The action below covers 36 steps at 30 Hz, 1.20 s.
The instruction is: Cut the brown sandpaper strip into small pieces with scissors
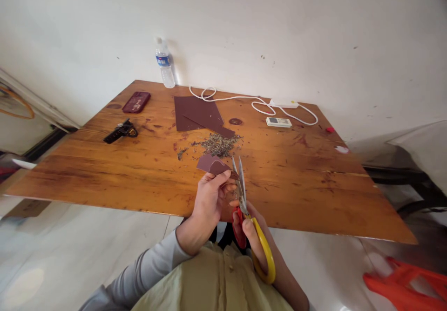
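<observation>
While one small brown card piece (210,164) is pinched by the left hand (209,198) above the wooden table's (314,180) near edge, one pair of red-and-yellow-handled scissors (244,213), blades parted, is gripped by the right hand (260,236). Two larger brown sheets (199,113) and one pile of shreds (219,144) are seen beyond.

You wear a long grey sleeve (153,267) on your left arm, over a pale olive-green garment (213,283) across your front.
</observation>
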Each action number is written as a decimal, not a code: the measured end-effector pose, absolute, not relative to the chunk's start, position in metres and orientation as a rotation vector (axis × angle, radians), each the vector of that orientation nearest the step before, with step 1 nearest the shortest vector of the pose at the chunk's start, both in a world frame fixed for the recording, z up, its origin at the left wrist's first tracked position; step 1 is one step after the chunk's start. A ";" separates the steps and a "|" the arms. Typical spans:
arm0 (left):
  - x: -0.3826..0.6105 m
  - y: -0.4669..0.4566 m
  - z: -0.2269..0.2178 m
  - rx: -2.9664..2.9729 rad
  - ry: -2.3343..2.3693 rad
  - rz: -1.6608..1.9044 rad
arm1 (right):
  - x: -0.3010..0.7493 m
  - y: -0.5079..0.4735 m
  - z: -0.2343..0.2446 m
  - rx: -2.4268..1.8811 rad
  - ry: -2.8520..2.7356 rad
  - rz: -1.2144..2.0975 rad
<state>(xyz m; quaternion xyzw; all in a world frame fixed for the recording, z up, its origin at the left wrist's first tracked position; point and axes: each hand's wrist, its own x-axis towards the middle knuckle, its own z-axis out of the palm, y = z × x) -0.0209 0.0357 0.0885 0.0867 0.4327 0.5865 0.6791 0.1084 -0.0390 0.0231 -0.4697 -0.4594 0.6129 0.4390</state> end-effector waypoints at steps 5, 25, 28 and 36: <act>-0.021 0.036 0.084 0.269 1.014 1.336 | 0.111 -0.038 0.023 -1.144 -1.180 1.521; -0.019 0.034 0.082 0.277 0.976 1.333 | 0.109 -0.041 0.021 -1.143 -1.168 1.576; -0.019 0.033 0.085 0.253 0.987 1.314 | 0.108 -0.041 0.024 -1.134 -1.148 1.567; -0.017 0.032 0.088 0.248 0.967 1.325 | 0.099 -0.040 0.020 -1.035 -0.948 1.614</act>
